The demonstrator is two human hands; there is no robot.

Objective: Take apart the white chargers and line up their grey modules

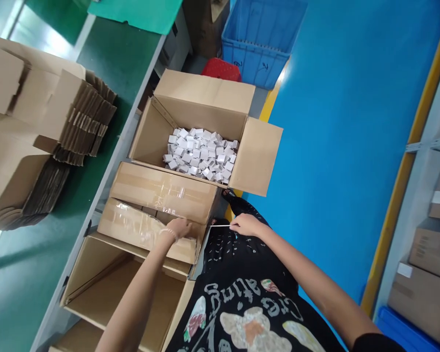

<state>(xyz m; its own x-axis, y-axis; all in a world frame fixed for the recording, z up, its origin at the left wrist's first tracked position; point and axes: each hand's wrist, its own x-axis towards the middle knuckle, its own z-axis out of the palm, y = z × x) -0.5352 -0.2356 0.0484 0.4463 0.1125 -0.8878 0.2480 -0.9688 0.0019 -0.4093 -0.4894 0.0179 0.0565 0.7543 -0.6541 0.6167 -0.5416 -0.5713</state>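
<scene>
My left hand (178, 227), with a pale bracelet at the wrist, is at the gap in the top of a taped cardboard carton (165, 188). Its fingers are curled; what they hold, if anything, is hidden. Over the black trousers, my right hand (245, 225) pinches a thin white strip (219, 226) that points left toward the carton's near edge. Just beyond stands an open carton (256, 156) holding many small white box-like pieces (201, 154). On the near side is another open carton (110, 288), partly covered by my left forearm.
Stacked flattened cartons (84, 122) lie on the green-topped table (106, 54) at left. A blue crate (258, 58) and a red stool-like object (222, 69) stand beyond the cartons. At right, a shelf holds cardboard boxes (425, 288) beside the blue floor (337, 146).
</scene>
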